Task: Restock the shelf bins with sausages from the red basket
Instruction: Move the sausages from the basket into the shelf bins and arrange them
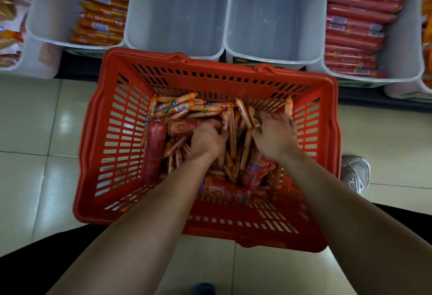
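**At the shelf front: both hands inside the red basket**

On the tiled floor [28,119] below the shelf, the red basket [93,154] stands against the row of white shelf bins. All of the bins are cut off by the upper frame edge, so their back walls are not visible. Motion blur makes the label print hard to read.

1. The two middle bins [177,14] hold nothing.
2. The left bin [46,19] holds stacked orange sausages [100,14].
3. The right bin [402,49] holds stacked red sausages [355,26].
4. The basket holds a loose, mixed pile. Thick red sausages [154,150] lie along its left side and near edge, and thin sausages [177,106] lie across the middle and far side. The forearms cover the near part of the pile.

The left hand [207,139] is in the middle of the pile, knuckles up. Its fingers are curled tightly round a bunch of thin sausages, and the fingertips are buried.

The right hand [275,135] lies just beside it, toward the far right of the pile. Its fingers are bent down onto the thin sausages and touch them. The fingertips are hidden, so it cannot be determined whether this hand has a grip.

A grey shoe [356,173] shows to the right of the basket.
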`<state>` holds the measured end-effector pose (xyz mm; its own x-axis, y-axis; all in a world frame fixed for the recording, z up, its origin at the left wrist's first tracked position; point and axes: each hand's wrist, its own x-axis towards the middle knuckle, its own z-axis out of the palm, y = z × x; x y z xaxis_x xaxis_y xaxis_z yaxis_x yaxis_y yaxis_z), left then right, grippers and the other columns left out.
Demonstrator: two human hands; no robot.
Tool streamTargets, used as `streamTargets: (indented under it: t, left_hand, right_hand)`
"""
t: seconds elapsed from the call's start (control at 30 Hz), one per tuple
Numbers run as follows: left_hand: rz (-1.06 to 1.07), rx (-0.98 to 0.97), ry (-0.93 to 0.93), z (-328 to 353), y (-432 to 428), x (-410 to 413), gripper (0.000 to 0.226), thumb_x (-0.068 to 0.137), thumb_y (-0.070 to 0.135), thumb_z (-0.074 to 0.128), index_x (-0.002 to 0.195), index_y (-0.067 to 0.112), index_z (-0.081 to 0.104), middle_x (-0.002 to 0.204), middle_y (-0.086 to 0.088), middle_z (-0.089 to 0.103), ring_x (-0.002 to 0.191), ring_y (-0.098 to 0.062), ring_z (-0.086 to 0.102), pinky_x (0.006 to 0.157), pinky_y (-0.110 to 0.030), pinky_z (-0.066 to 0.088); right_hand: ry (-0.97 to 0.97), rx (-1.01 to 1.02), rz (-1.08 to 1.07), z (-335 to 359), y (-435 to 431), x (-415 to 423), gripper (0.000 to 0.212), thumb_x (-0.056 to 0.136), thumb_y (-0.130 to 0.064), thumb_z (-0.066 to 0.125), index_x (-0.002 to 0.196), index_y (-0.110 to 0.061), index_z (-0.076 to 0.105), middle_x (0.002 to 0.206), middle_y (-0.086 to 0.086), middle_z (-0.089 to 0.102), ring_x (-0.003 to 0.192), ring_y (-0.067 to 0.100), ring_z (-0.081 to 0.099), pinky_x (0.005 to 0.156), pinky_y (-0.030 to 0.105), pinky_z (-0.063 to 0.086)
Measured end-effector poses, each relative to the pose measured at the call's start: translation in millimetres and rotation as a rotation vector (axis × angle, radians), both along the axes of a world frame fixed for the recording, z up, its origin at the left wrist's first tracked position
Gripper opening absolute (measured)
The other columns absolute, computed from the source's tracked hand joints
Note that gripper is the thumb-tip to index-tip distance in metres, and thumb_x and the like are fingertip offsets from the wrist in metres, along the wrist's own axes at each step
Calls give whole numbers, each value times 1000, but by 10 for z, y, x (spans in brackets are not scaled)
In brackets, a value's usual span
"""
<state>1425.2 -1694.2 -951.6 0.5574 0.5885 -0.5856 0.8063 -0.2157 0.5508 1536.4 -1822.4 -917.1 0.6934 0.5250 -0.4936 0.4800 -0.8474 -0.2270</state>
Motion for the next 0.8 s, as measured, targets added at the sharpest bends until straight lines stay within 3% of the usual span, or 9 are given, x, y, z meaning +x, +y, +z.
streamTargets:
  t: [0.07, 0.13, 0.2, 0.33, 0.43, 0.57, 0.67, 0.8]
  left_hand:
    - [18, -15, -20, -14, -87, 72, 20, 97, 32, 58, 103, 17, 70, 96, -4, 74, 90, -22, 68, 80, -36, 56]
    - [19, -11, -29, -37, -146, 119, 24, 99, 37, 54, 102, 17, 68, 96, -5, 73, 91, -26, 68, 74, -33, 52]
    - [39, -48, -51, -47, -163, 141, 26, 98, 37, 57, 114, 18, 65, 105, -4, 71, 98, -25, 66, 74, -29, 47]
    - [56, -86, -71, -55, -150, 109, 52, 89, 25, 71, 138, 21, 53, 117, -4, 69, 105, -22, 65, 82, -28, 50]
    - [41, -102, -44, -71, -101, 99, 45, 88, 26, 71, 130, 22, 57, 107, -2, 70, 97, -21, 66, 77, -28, 50]
    - [6, -173, -19, 39, 2, 64, 17, 91, 21, 65, 108, 18, 63, 88, 1, 65, 78, -17, 63, 58, -27, 43]
    - [47, -210, -51, 166, 56, -39, 5, 92, 19, 60, 96, 19, 64, 87, -3, 68, 78, -20, 65, 62, -29, 47]
    - [15, -238, -1, 311, 137, -181, 9, 95, 19, 54, 95, 11, 58, 88, -16, 69, 77, -28, 67, 72, -38, 53]
  right_hand:
    - [-11, -25, 62, -50, -77, -30, 51, 96, -34, 42, 143, -15, 42, 141, 7, 49, 135, 29, 35, 113, 49, 22]
    - [-2, -78, 100, -107, -41, -15, 54, 94, -35, 43, 145, -16, 40, 143, 6, 47, 136, 28, 33, 112, 49, 21]
    - [10, -103, 56, -157, 70, 20, 48, 91, -38, 47, 134, -17, 50, 135, 7, 55, 130, 29, 40, 109, 49, 24]
    - [-71, -83, -85, -239, 236, 63, 39, 92, -53, 52, 111, -20, 60, 106, 7, 67, 113, 30, 54, 100, 48, 27]
    - [-91, -108, -72, -283, 252, 57, 39, 85, -56, 61, 108, -25, 60, 101, 3, 66, 112, 28, 54, 97, 48, 28]
    - [-55, -78, -30, -238, 229, 49, 24, 83, -51, 62, 93, -30, 58, 108, 1, 64, 116, 27, 49, 99, 50, 27]
    - [-20, 30, -57, -165, 213, 13, 34, 90, -53, 57, 105, -22, 58, 114, 4, 62, 118, 29, 51, 105, 55, 23]
    - [-18, 201, -55, -5, 204, -125, 33, 99, -46, 49, 109, -16, 46, 91, 8, 68, 97, 34, 64, 106, 48, 21]
